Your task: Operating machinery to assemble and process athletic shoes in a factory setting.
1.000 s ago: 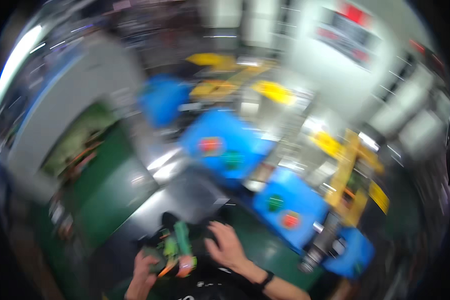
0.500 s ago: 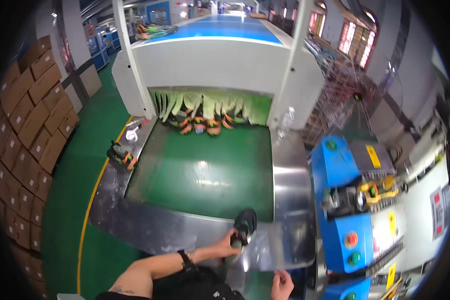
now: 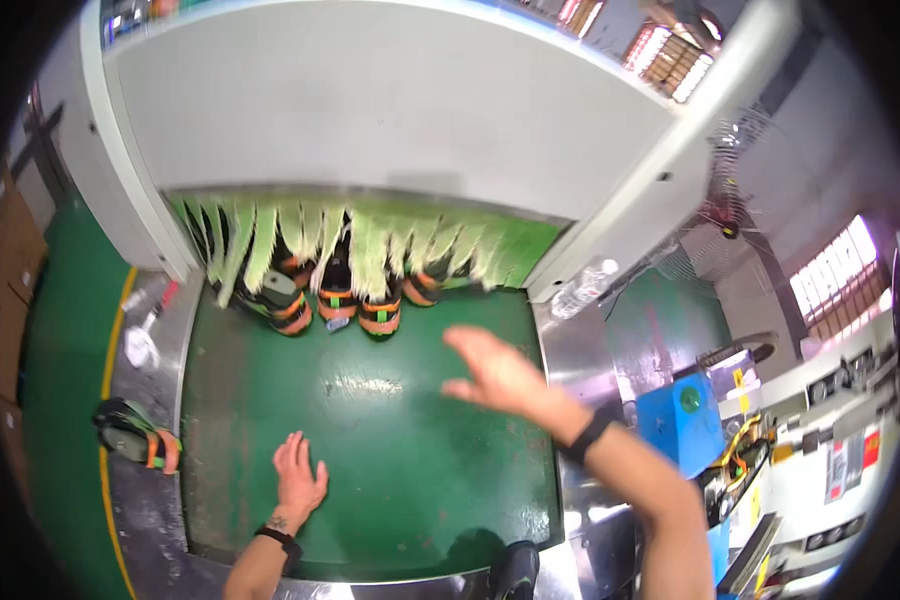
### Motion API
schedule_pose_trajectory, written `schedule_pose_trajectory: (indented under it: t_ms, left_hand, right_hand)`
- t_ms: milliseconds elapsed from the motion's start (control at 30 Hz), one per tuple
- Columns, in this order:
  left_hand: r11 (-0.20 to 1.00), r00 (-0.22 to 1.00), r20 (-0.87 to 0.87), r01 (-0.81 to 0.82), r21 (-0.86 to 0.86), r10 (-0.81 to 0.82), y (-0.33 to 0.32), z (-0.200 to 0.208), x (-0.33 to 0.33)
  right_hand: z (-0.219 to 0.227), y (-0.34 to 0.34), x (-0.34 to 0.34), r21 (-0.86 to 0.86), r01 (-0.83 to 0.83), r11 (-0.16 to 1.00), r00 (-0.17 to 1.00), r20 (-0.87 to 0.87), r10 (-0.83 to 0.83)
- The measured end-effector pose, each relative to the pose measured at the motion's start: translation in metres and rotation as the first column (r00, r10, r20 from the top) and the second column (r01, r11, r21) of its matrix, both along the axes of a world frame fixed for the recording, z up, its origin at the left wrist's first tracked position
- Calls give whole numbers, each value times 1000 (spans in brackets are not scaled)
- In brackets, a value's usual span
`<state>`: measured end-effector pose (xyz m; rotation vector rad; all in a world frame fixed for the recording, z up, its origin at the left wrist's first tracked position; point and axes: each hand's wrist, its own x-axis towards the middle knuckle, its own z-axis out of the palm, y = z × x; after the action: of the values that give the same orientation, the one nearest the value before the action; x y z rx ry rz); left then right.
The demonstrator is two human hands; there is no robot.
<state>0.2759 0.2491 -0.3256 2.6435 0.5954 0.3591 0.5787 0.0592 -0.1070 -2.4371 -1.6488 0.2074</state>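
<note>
My left hand [image 3: 300,480] hangs over the left near part of the green belt [image 3: 380,455], fingers stretched and nothing in them. Farther forward, my right hand [image 3: 495,370] reaches over the belt with its fingers apart, also holding nothing. Several black shoes with orange and green parts, one being a shoe [image 3: 379,314] with its orange end toward me, stick out from under a pale green fringed curtain [image 3: 370,245]. The curtain hides their far ends. By the near edge stands a dark shoe [image 3: 515,572], cut off by the picture's rim.
Another shoe [image 3: 135,437] lies on the left metal ledge [image 3: 155,530], below a crumpled white item [image 3: 141,346]. A clear plastic bottle [image 3: 582,288] is on the right ledge beside the white machine housing [image 3: 370,100]. Blue equipment [image 3: 680,425] stands at the right.
My left hand has let go of the dark shoe at the near ledge and moved left over the belt. My right hand has reached forward. The view has moved closer to the curtain.
</note>
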Motion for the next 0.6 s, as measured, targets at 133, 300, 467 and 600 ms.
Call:
schedule_pose_trajectory:
  t_ms: [133, 300, 467, 600]
  left_hand:
    - [993, 998, 17, -53, -103, 55, 12, -43, -6]
    - [992, 997, 66, -26, -126, 34, 15, -65, -16]
    - [997, 990, 140, -25, -77, 36, 17, -42, -13]
    - [971, 980, 72, -170, -168, 184, 3, -3, -6]
  right_hand:
    - [-44, 103, 157, -189, -35, 981, 964, 252, 83]
    - [-101, 161, 223, -597, 299, 745, 902, 432, -15]
    - [-78, 54, 104, -212, 108, 971, 854, 520, 19]
    - [-1, -68, -54, -11, 561, 828, 823, 116, -556]
